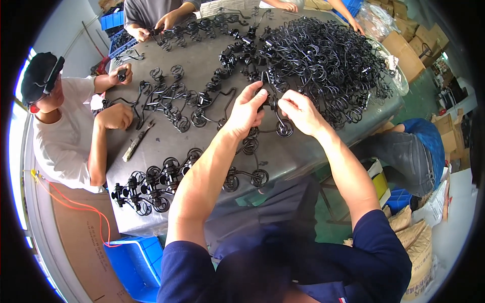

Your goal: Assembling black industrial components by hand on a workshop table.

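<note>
Above the metal table (283,156), my left hand (246,112) grips a black coiled wire spring (284,128) by its dark upper part, thumb pointing up. My right hand (302,112) pinches at the same piece from the right, around a black fitting (273,103). The spring's round coil hangs below, between the hands. My fingers hide part of the joint. Just right of my right hand rises a large heap of black wire springs (328,60). Below my left wrist lie more coiled springs (231,182).
A row of springs with black fittings (151,184) lines the near left edge. Pliers (138,141) lie by a co-worker in white (70,126). Another person's hands (166,21) work at the far side. Blue crates (132,267) and sacks (414,242) stand below.
</note>
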Demonstrator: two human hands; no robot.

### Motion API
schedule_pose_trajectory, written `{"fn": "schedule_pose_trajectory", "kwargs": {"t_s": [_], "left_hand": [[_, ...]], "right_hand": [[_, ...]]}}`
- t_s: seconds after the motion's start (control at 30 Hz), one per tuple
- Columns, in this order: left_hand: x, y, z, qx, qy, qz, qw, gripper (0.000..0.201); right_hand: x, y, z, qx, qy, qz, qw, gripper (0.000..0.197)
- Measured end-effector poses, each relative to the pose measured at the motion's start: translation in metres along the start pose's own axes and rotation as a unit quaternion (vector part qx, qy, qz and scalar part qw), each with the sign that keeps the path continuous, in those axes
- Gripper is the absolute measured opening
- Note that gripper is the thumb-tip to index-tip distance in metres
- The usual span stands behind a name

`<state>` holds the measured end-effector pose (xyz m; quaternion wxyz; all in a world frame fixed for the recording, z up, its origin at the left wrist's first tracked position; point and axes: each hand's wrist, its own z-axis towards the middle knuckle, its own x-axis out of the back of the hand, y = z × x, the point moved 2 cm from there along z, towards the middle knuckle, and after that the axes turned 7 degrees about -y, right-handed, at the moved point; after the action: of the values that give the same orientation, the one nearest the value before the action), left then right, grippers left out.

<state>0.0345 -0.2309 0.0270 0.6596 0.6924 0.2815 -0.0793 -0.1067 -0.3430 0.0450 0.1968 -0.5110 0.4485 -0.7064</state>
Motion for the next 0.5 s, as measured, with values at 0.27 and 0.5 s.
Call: {"fn": "schedule_pose_trajectory", "kwargs": {"t_s": [0.27,0.5], "left_hand": [[0.002,-0.004,0.000,-0.005,-0.009,0.001,1.000,0.050],[0.002,-0.001,0.001,0.009,0.003,0.009,1.000,0.047]], "right_hand": [[-0.002,0.000,0.004,-0.105,0.030,0.110,0.988,0.047],[-0.013,0.016,0.007,-0.054,0.000,0.106,0.993,0.037]]}}
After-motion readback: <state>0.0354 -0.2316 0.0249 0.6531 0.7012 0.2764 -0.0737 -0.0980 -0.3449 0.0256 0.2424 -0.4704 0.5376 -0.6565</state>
